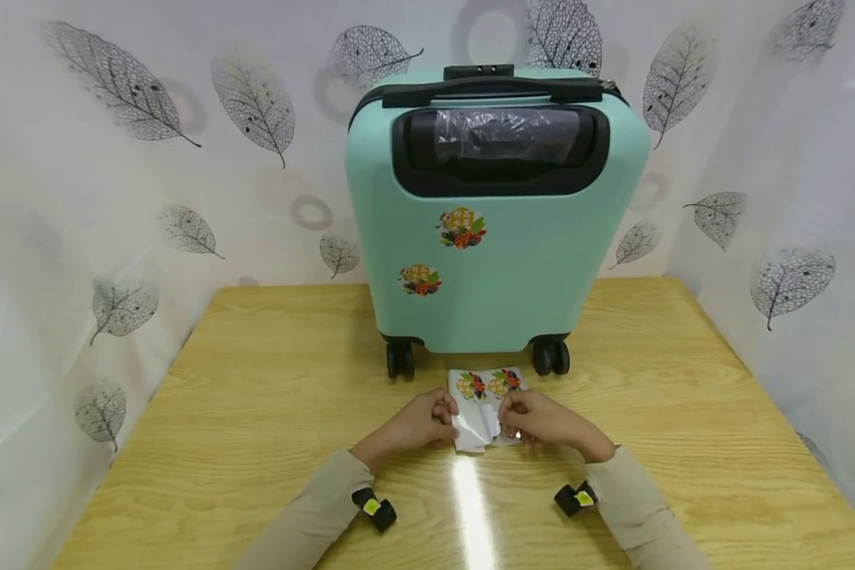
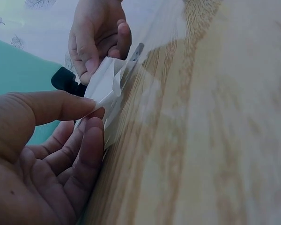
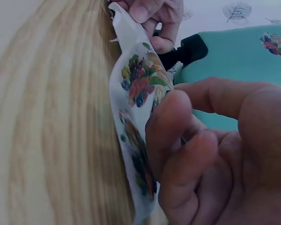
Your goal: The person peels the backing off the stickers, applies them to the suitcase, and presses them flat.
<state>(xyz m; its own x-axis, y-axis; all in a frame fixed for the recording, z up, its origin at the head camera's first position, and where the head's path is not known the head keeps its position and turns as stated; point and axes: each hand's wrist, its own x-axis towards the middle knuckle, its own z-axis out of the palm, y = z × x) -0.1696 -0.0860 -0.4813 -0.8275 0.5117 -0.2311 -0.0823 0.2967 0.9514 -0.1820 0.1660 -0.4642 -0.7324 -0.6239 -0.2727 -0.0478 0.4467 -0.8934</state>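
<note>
A sheet of round fruit stickers [image 1: 470,431] lies on the table just in front of the suitcase, partly folded up. My left hand [image 1: 419,423] pinches its left edge between thumb and forefinger; the left wrist view shows the white backing [image 2: 100,86] bent there. On the other side my right hand [image 1: 545,419] pinches the edge of a fruit sticker [image 3: 140,77] with thumb and forefinger. How far that sticker is lifted from the backing I cannot tell. Behind both hands stands an upright mint-green suitcase [image 1: 513,277], with two similar fruit stickers on its front, one upper [image 1: 461,229] and one lower left [image 1: 420,280].
The suitcase rests on black wheels [image 1: 400,360] on the wooden table [image 1: 256,364]. Its black handle recess [image 1: 499,182] is partly covered with clear plastic. A leaf-patterned white cloth [image 1: 271,214] hangs behind and at both sides.
</note>
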